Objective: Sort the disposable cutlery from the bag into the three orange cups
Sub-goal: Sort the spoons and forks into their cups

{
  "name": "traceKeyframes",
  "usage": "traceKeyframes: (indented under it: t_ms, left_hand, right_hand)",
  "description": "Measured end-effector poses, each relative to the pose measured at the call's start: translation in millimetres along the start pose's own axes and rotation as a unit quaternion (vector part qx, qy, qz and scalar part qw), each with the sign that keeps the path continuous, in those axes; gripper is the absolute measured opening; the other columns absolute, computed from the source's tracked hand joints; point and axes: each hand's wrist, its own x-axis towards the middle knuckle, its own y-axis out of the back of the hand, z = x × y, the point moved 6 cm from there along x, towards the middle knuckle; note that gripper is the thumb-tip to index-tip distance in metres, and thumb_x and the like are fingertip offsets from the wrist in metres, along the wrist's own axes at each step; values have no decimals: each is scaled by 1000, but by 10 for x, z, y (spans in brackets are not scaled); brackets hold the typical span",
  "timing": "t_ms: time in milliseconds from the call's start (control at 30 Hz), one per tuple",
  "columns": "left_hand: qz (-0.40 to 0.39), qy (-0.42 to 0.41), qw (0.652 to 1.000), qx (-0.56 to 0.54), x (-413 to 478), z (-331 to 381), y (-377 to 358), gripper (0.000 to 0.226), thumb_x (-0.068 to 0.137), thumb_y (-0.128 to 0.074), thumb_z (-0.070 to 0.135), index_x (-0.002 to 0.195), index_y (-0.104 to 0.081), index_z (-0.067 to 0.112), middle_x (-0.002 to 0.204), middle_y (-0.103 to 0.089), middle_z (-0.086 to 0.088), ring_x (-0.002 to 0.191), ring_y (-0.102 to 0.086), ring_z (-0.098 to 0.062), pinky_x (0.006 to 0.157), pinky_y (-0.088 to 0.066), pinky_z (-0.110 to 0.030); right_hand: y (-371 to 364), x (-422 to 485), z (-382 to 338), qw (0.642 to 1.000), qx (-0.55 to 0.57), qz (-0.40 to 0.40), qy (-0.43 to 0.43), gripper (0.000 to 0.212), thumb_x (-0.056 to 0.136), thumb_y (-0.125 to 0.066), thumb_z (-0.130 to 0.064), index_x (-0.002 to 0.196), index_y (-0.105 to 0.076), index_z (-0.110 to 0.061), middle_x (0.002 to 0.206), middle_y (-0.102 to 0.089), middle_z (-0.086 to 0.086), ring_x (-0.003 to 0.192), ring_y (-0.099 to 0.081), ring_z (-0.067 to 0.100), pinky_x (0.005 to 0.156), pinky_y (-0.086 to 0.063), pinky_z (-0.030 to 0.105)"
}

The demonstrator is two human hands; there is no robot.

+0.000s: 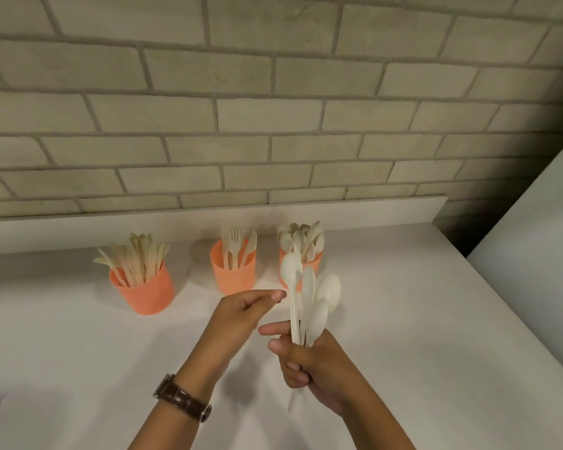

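White worktop (78, 352) under a brick wall. My right fingers (290, 368) grip splayed spoons (319, 310); my left fingers (260, 300) curl empty beside them. With the spoon cup (315, 260) just beyond, loose handles might slip.

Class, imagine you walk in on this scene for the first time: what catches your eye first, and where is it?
The bunch of white spoons held upright in the right hand stands out first, low and centre, with the left hand just beside it. Behind, three orange cups of cutlery line the white counter below a brick wall.
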Motion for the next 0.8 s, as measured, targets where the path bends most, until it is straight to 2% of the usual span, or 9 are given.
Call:
traceKeyframes:
  t_ms: [67, 100, 267, 333, 433, 533, 667, 733, 800]
  left_hand:
    - [-53, 13, 998, -38, -132, 28, -136, 15, 86, -61, 25, 92, -75, 22, 90, -76, 7, 84, -71, -5, 72, -52, -16]
    - [-49, 12, 997, -58, -168, 41, -154, 14, 85, -62, 21, 91, -75, 20, 88, -76, 5, 82, -72, -10, 70, -54, -17]
    - [94, -38, 992, -80, -189, 55, 55, 15, 83, -65, 14, 79, -73, 25, 73, -73, 15, 62, -60, 7, 56, -44, -5]
    - [146, -57, 984, -86, -195, 40, 187, 16, 83, -64, 14, 81, -71, 28, 68, -70, 17, 60, -54, 4, 59, -43, -8]
    - [189, -67, 976, -84, -222, -6, 341, 18, 85, -62, 12, 95, -69, 26, 80, -69, 6, 67, -54, -7, 66, -44, -18]
    - [194, -61, 977, -63, -260, -83, 381, 20, 85, -62, 11, 94, -68, 28, 84, -69, 2, 68, -57, -11, 64, -45, -17]
    - [184, -46, 981, -41, -345, -219, 321, 20, 82, -66, 7, 85, -71, 26, 71, -71, 5, 62, -60, -8, 58, -51, -12]
    - [166, -52, 985, -19, -399, -265, 217, 24, 79, -69, 7, 78, -71, 31, 68, -73, 9, 58, -62, 0, 63, -53, -15]
    - [148, -68, 986, 23, -442, -290, 69, 22, 77, -72, 8, 74, -72, 30, 71, -74, 4, 59, -65, -3, 71, -56, -27]
  right_hand:
    - [-22, 2, 3, 999, -34, -7, -3, 19, 73, -71, -14, 92, -71, -10, 45, -36, -1, 38, -29, 11, 44, -28, 21]
    - [-31, 0, 5, 999, -52, -7, -7, 18, 72, -72, -15, 89, -72, -12, 45, -38, -2, 38, -31, 10, 44, -28, 21]
    - [-5, -13, 17, 988, -154, 25, -15, 29, 80, -72, -17, 107, -62, -22, 56, -49, -8, 43, -43, 5, 48, -36, 19]
    - [66, -12, 42, 978, -196, 60, -18, 37, 84, -66, -18, 116, -49, -28, 68, -51, -8, 51, -46, 5, 54, -40, 20]
    - [103, -25, 48, 979, -193, 67, -25, 32, 84, -53, -18, 113, -42, -27, 77, -48, -6, 59, -42, 8, 58, -39, 21]
    - [119, -52, 21, 979, -192, 68, -2, 21, 84, -47, -19, 104, -46, -26, 78, -48, -5, 63, -42, 10, 60, -39, 22]
    - [167, -110, 11, 977, -193, 77, 40, 10, 96, -43, -8, 102, -51, -9, 71, -51, -1, 59, -47, 10, 59, -43, 15]
    - [187, -130, 30, 980, -173, 88, 48, 10, 96, -45, -9, 102, -53, -8, 73, -55, 0, 60, -51, 9, 61, -44, 15]
    - [181, -140, 72, 981, -160, 100, 53, 11, 97, -44, -9, 102, -53, -11, 84, -60, 0, 66, -54, 8, 66, -46, 20]
